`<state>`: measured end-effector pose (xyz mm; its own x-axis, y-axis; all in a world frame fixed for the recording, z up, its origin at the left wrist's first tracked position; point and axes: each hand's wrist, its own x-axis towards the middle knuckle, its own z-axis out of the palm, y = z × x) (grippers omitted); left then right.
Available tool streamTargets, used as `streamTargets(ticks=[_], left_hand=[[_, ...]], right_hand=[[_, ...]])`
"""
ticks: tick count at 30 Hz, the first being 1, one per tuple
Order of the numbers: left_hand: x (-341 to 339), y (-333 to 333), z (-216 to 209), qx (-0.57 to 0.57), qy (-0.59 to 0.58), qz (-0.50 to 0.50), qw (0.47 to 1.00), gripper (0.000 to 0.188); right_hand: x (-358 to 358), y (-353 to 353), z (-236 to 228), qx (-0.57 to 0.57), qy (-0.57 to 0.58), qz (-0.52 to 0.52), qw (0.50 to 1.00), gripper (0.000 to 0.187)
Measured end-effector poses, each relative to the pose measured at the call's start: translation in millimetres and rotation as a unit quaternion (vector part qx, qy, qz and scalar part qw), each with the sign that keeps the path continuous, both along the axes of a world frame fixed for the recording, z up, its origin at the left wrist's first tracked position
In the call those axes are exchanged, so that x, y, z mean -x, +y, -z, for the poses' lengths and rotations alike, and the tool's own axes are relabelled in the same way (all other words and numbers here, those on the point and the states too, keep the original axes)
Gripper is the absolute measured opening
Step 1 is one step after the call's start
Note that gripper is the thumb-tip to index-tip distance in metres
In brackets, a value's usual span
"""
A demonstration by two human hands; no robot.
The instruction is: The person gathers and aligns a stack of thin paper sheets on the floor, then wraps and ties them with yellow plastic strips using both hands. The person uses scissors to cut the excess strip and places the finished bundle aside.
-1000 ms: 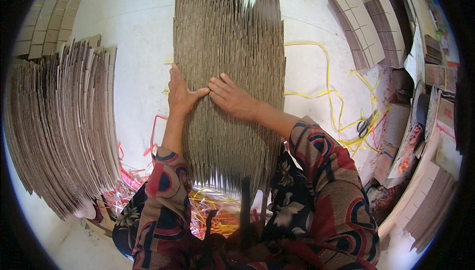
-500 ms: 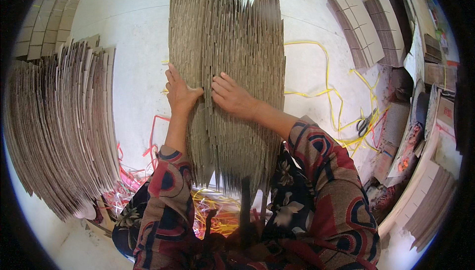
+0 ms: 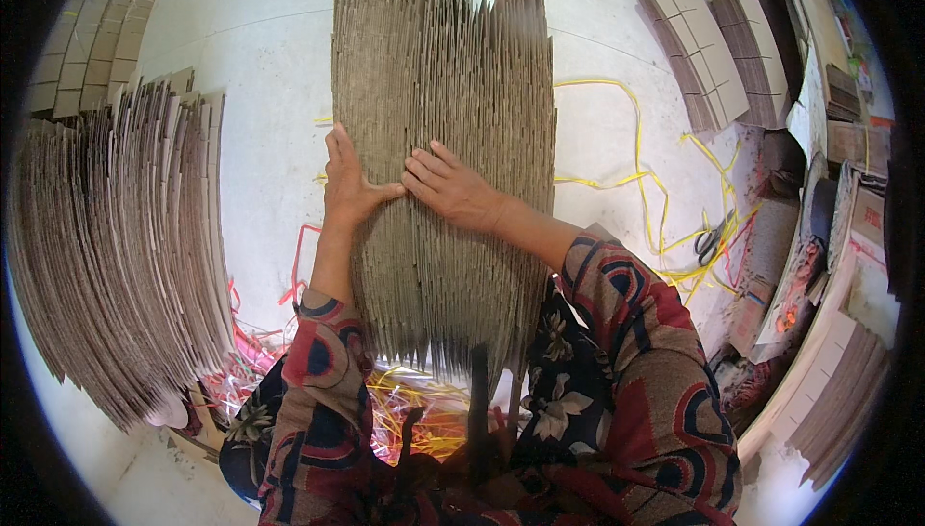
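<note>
A long row of brown flat cardboard sheets, standing on edge and packed together, stretches away in front of me. My left hand spans the row's left part, fingers along its outer side and thumb stretched across the top edges. It grips those cardboard sheets. Just right of that thumb, my right hand lies on the top edges, its fingers slightly bent and pointing left. The fingertips of my right hand nearly meet the left thumb. Nothing shows inside my right hand.
Another big row of cardboard sheets stands at the left. Yellow strapping and dark scissors lie on the floor at the right. Cardboard stacks stand at the far right. Tangled yellow strips lie near my legs.
The gap between the row's left part and the rest has closed. My left hand has moved slightly right with its sheets; my right hand has shifted a little left.
</note>
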<state>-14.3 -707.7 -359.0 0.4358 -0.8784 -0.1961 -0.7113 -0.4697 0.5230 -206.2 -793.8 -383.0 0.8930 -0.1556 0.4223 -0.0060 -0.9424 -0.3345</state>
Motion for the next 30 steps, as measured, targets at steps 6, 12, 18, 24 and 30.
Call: streamTargets(ticks=[6,12,18,24,30], left_hand=[[-24.6,9.7,9.5,0.015,0.005,-0.003,1.0,0.136],[25.0,-21.0,-15.1,-0.106,-0.088,-0.109,0.984,0.124],[19.5,-15.2,-9.0,-0.013,-0.108,-0.114,0.988,0.119],[43.4,6.3,-37.0,-0.056,-0.128,-0.148,0.979,0.115],[46.6,15.2,-6.2,-0.003,-0.051,-0.093,0.994,0.114]], right_hand=[[-2.5,1.0,0.2,0.018,0.004,0.004,1.0,0.037],[-2.0,0.9,2.5,0.011,0.009,0.001,1.0,0.037],[-3.0,0.2,5.6,-0.003,-0.003,-0.011,1.0,0.038],[-5.0,2.9,5.6,-0.015,-0.006,-0.006,1.0,0.037],[-8.1,0.8,10.4,-0.019,-0.034,-0.001,0.999,0.027]])
